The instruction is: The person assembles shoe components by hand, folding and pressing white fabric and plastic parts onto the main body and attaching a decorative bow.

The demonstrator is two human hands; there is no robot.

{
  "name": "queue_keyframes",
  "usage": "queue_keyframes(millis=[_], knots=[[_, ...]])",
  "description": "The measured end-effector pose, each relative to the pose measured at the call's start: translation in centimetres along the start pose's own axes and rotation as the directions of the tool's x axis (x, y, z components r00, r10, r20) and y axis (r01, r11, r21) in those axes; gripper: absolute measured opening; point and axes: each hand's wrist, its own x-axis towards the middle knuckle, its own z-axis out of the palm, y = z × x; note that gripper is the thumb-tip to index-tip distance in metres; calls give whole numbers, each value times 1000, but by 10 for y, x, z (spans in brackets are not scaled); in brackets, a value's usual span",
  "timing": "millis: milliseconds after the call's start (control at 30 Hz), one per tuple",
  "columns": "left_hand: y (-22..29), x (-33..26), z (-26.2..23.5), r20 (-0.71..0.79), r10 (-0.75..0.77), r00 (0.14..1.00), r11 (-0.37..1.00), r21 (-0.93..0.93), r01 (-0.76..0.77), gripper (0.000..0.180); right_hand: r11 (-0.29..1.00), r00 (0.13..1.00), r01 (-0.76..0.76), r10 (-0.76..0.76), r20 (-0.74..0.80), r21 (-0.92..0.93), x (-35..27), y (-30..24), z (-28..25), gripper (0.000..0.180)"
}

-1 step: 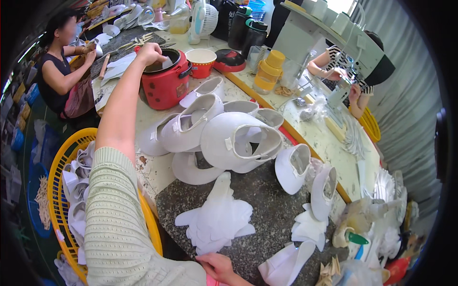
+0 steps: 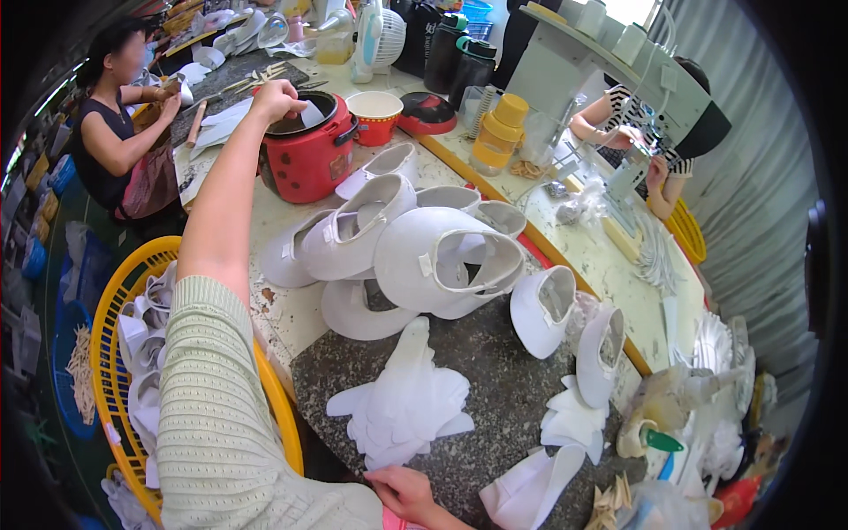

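Note:
My left hand (image 2: 278, 99) reaches far out over a red cooker pot (image 2: 305, 159) and pinches a small white cut piece (image 2: 311, 114) at its open mouth. My right hand (image 2: 405, 493) lies low on the dark stone slab (image 2: 495, 397), just below a stack of white cut fabric pieces (image 2: 402, 406), and holds nothing. White shoe uppers (image 2: 442, 265) are heaped between the pot and the slab.
A yellow basket (image 2: 110, 353) of white parts stands at my left. Two other people work at the table's far left (image 2: 119, 132) and far right (image 2: 654, 132). A red bowl (image 2: 375, 115), a fan (image 2: 380, 40), dark bottles (image 2: 459, 57) and yellow tape rolls (image 2: 499, 132) crowd the back.

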Motion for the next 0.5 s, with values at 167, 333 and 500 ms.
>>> queue_keyframes(millis=[167,333,500], knots=[[-29,-31,-14,-245,-305,920,852,-502,149,19,1000,1000,11,-11,-27,-21,-3,-5,4,18],[-104,-50,-42,-246,-509,825,676,-708,207,21,1000,1000,6,-6,-31,-2,-11,-10,11,16],[-89,-69,-42,-454,-234,859,660,-724,-203,22,1000,991,9,-7,-132,16,-19,0,10,13]])
